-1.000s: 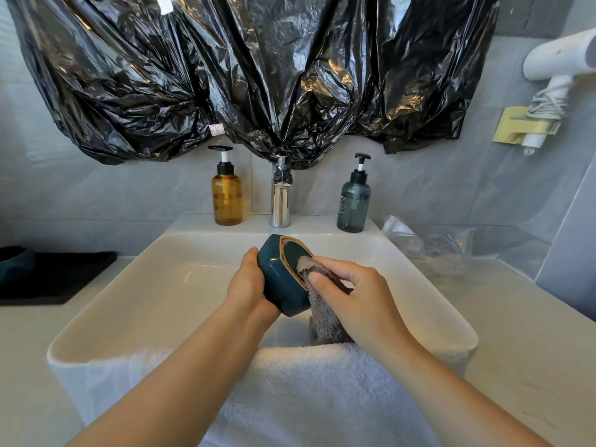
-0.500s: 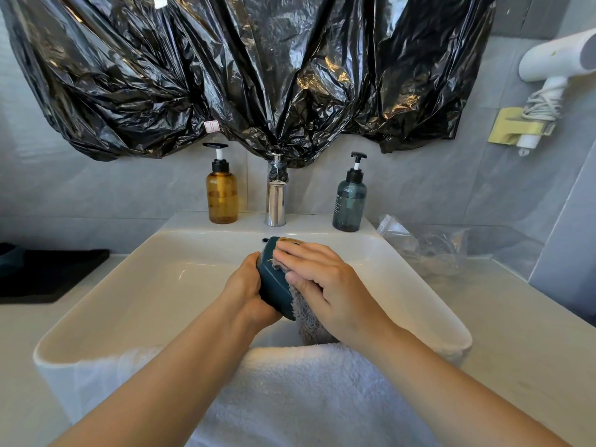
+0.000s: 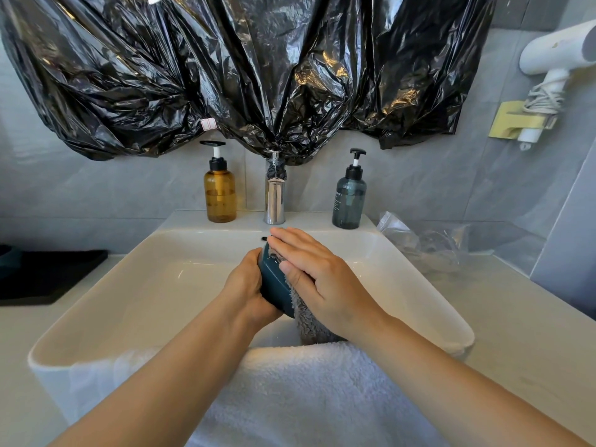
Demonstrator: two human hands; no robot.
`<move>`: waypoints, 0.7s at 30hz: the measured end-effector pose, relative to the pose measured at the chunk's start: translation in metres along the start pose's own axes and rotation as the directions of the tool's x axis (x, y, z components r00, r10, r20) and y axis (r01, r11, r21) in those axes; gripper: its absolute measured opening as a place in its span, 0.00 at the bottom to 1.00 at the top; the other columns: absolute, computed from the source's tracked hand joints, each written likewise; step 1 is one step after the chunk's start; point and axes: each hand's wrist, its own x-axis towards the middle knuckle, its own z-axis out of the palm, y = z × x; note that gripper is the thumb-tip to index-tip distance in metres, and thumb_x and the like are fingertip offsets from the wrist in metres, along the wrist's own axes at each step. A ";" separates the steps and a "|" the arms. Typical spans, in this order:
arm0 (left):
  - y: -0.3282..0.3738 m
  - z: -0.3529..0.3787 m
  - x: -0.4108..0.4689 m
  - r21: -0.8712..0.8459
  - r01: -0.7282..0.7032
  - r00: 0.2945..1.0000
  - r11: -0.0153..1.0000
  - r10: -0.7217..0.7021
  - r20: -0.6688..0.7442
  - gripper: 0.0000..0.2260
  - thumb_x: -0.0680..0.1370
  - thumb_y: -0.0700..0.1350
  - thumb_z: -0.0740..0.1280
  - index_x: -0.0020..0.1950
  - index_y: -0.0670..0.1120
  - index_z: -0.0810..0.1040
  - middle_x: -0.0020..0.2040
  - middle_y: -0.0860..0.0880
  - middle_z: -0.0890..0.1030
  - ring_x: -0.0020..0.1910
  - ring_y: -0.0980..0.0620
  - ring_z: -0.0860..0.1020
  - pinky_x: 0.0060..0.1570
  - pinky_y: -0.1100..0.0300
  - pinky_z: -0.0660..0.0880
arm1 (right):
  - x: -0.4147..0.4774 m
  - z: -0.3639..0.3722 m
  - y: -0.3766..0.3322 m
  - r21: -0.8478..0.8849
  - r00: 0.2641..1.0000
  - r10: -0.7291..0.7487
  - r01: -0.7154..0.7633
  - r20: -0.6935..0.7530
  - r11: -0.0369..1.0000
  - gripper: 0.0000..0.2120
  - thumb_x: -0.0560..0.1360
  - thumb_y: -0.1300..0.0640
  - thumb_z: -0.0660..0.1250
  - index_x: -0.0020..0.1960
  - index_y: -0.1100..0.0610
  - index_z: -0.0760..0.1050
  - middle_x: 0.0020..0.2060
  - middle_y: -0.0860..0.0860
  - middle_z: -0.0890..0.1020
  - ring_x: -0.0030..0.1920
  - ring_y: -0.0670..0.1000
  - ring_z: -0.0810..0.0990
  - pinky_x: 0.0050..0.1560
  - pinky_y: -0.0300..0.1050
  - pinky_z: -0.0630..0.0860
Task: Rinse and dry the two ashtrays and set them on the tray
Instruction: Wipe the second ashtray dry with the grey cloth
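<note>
Over the white sink (image 3: 135, 282), my left hand (image 3: 245, 285) grips a dark teal ashtray (image 3: 274, 288) on edge, its open face turned toward my right hand. My right hand (image 3: 319, 282) presses a grey cloth (image 3: 306, 321) flat against that face, hiding the inside; the cloth's tail hangs down below the hand. A black tray (image 3: 48, 272) lies on the counter at far left, with a dark teal shape (image 3: 8, 258) on it at the frame edge, mostly cut off.
A white towel (image 3: 306, 391) drapes over the sink's near rim. Behind the basin stand an amber pump bottle (image 3: 220, 195), a chrome tap (image 3: 274, 198) and a teal pump bottle (image 3: 350, 201). Crumpled clear plastic (image 3: 429, 243) lies right; a hair dryer (image 3: 548, 59) hangs on the wall.
My right hand has slid with the cloth from the ashtray's lower edge up across its face, now covering the gold-rimmed opening. The left hand's hold is unchanged.
</note>
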 end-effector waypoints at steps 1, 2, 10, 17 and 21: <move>0.000 0.001 -0.002 0.032 -0.017 1.000 0.999 0.018 -0.004 0.11 0.79 0.49 0.61 0.46 0.43 0.78 0.39 0.42 0.80 0.44 0.44 0.79 0.41 0.53 0.76 | 0.002 0.000 0.001 0.009 1.000 0.006 -0.006 -0.012 1.000 0.20 0.83 0.53 0.55 0.74 0.54 0.67 0.74 0.45 0.66 0.76 0.42 0.58 0.76 0.42 0.57; -0.001 0.003 -0.004 0.053 -0.034 0.999 0.998 0.034 -0.003 0.12 0.80 0.49 0.60 0.45 0.43 0.78 0.39 0.42 0.80 0.43 0.45 0.79 0.42 0.54 0.76 | 0.004 0.000 0.002 0.022 1.000 0.021 -0.021 -0.021 1.000 0.20 0.83 0.53 0.54 0.74 0.53 0.67 0.74 0.45 0.67 0.76 0.42 0.59 0.76 0.44 0.58; 0.000 0.003 -0.007 0.088 -0.112 0.993 0.990 0.115 -0.032 0.13 0.79 0.52 0.59 0.51 0.45 0.78 0.43 0.43 0.81 0.47 0.46 0.78 0.45 0.53 0.76 | 0.015 -0.001 0.004 0.023 0.987 0.131 -0.129 -0.096 0.991 0.19 0.83 0.53 0.54 0.73 0.50 0.67 0.73 0.44 0.68 0.73 0.43 0.63 0.75 0.46 0.60; -0.003 0.005 -0.010 0.135 -0.148 0.983 0.980 0.160 -0.085 0.13 0.81 0.53 0.58 0.47 0.47 0.77 0.44 0.44 0.81 0.47 0.45 0.77 0.46 0.50 0.75 | 0.005 -0.006 0.013 -0.005 0.935 0.341 -0.343 -0.096 0.939 0.20 0.83 0.51 0.53 0.75 0.50 0.65 0.71 0.46 0.71 0.71 0.46 0.68 0.70 0.41 0.66; -0.002 0.004 -0.010 0.156 -0.172 0.976 0.973 0.190 -0.108 0.14 0.81 0.54 0.56 0.46 0.48 0.76 0.45 0.45 0.80 0.46 0.45 0.77 0.47 0.48 0.73 | 0.000 -0.007 0.014 -0.027 0.901 0.421 -0.426 -0.108 0.904 0.19 0.83 0.50 0.53 0.72 0.51 0.69 0.67 0.49 0.76 0.65 0.49 0.75 0.66 0.43 0.73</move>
